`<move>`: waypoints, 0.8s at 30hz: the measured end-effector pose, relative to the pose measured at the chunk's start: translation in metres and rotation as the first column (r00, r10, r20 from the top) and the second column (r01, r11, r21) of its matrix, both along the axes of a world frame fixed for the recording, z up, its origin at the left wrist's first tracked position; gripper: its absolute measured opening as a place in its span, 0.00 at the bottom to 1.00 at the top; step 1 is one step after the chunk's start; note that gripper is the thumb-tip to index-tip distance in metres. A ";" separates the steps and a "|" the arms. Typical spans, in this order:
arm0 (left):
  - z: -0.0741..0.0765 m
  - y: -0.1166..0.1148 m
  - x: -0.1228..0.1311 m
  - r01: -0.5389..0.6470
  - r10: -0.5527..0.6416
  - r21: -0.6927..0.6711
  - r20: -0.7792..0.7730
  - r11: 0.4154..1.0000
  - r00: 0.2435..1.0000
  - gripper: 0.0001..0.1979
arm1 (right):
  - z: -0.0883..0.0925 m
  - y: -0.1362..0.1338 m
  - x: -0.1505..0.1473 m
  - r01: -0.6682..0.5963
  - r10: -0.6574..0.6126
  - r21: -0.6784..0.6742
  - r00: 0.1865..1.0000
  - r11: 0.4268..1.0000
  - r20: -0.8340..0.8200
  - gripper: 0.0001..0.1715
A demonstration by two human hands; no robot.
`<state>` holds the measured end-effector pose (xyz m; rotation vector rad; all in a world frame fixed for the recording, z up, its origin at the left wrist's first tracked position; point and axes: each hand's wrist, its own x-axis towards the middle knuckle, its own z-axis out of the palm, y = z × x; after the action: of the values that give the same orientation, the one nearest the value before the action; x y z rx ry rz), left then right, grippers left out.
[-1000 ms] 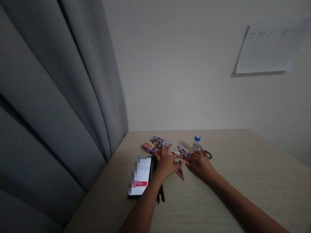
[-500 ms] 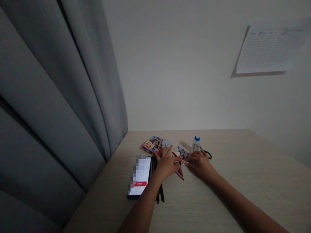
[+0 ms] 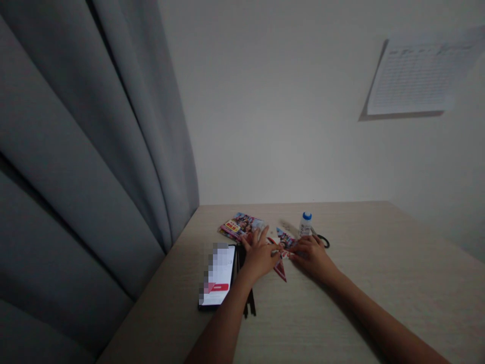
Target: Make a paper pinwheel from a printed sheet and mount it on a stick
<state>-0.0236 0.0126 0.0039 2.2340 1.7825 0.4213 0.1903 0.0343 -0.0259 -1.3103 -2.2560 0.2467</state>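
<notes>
A colourful printed paper piece (image 3: 280, 270), pointed and apparently folded, lies between my hands on the table. My left hand (image 3: 260, 258) rests on its left side, fingers spread and thumb toward the middle. From the right, my right hand (image 3: 312, 255) has its fingers drawn together on the paper's right side; its fingertips partly hide the spot. A blue and red paper point (image 3: 285, 238) sticks out above the right fingers. How the paper parts join is covered by my fingers.
Printed leaflets (image 3: 242, 225) lie behind my left hand. A phone (image 3: 217, 278) with a lit screen and dark thin strips (image 3: 250, 303) are beside my left forearm. A blue-capped bottle (image 3: 305, 225) and a black-handled tool (image 3: 324, 241), partly hidden, stand beyond my right hand. A grey curtain (image 3: 94, 151) hangs left.
Almost nothing differs. Both hands keep their places on the paper, with only a tiny shift of the fingers and of the view.
</notes>
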 end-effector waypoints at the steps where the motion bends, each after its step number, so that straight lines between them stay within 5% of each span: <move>1: -0.001 0.001 0.000 -0.008 0.008 -0.011 0.006 1.000 1.000 0.15 | 0.000 0.000 0.000 -0.002 0.002 0.006 1.000 1.000 -0.001 0.12; 11: -0.002 0.005 0.003 -0.083 0.084 -0.017 0.088 0.996 0.993 0.14 | 0.000 0.000 0.000 -0.009 0.009 -0.018 1.000 1.000 0.005 0.11; 24: 0.003 -0.005 0.000 -0.044 0.044 0.041 0.001 0.998 0.999 0.11 | 0.000 0.000 -0.001 -0.005 0.005 -0.023 1.000 1.000 0.004 0.12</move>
<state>-0.0240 0.0080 0.0069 2.2251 1.8428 0.4710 0.1892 0.0341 -0.0258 -1.3178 -2.2662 0.2729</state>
